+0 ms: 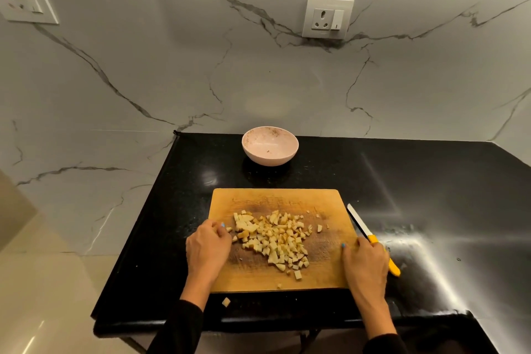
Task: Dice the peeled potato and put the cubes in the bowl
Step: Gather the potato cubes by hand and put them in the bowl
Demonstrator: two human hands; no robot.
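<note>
Several pale potato cubes (273, 238) lie heaped on the wooden cutting board (275, 198). One stray cube (226, 301) sits on the counter in front of the board. Behind the board stands the pink bowl (270, 145), with no cubes in it. My left hand (208, 247) rests over the board's left edge, its fingers curled beside the heap; whether it holds anything is hidden. My right hand (365, 261) grips the board's right edge, thumb on top. A yellow-handled knife (360, 223) lies on the counter next to that edge, its handle partly under my right hand.
The board lies on a black polished counter (431, 195) that runs off to the right. The counter's front edge is close to my forearms, and its left edge drops off beside the board. A marble wall with two sockets (327, 17) rises behind the bowl.
</note>
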